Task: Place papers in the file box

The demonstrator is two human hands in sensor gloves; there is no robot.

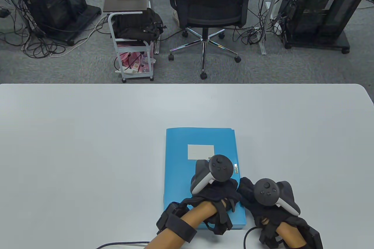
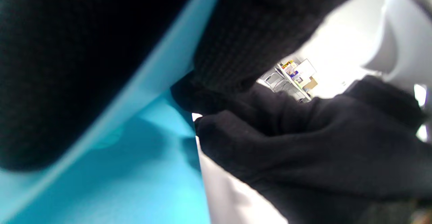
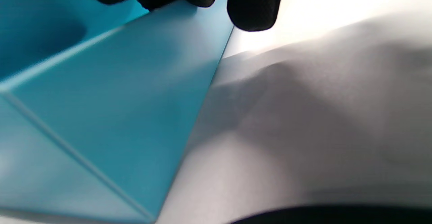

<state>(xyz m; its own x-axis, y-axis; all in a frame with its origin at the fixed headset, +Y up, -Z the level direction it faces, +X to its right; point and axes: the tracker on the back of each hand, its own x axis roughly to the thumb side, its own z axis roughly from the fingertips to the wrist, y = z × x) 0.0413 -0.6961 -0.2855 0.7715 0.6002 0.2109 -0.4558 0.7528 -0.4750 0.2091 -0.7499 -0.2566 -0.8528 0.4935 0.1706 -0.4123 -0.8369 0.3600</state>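
A blue file box [image 1: 187, 173] lies flat and closed on the white table [image 1: 73, 144], with a white label [image 1: 200, 151] on its lid. My left hand [image 1: 217, 195] rests on top of the box near its right edge. My right hand [image 1: 248, 193] is at the box's right side, with fingertips [image 3: 251, 11] touching the upper edge of its blue side wall [image 3: 118, 116]. In the left wrist view the blue lid [image 2: 135, 170] shows close up, with right-hand fingers [image 2: 270, 143] at its edge. No papers are in view.
Beyond the table's far edge stand an office chair [image 1: 210, 12], a small cart [image 1: 131, 27] and two black equipment racks [image 1: 49, 1]. A cable [image 1: 122, 243] trails from my left wrist along the near table edge.
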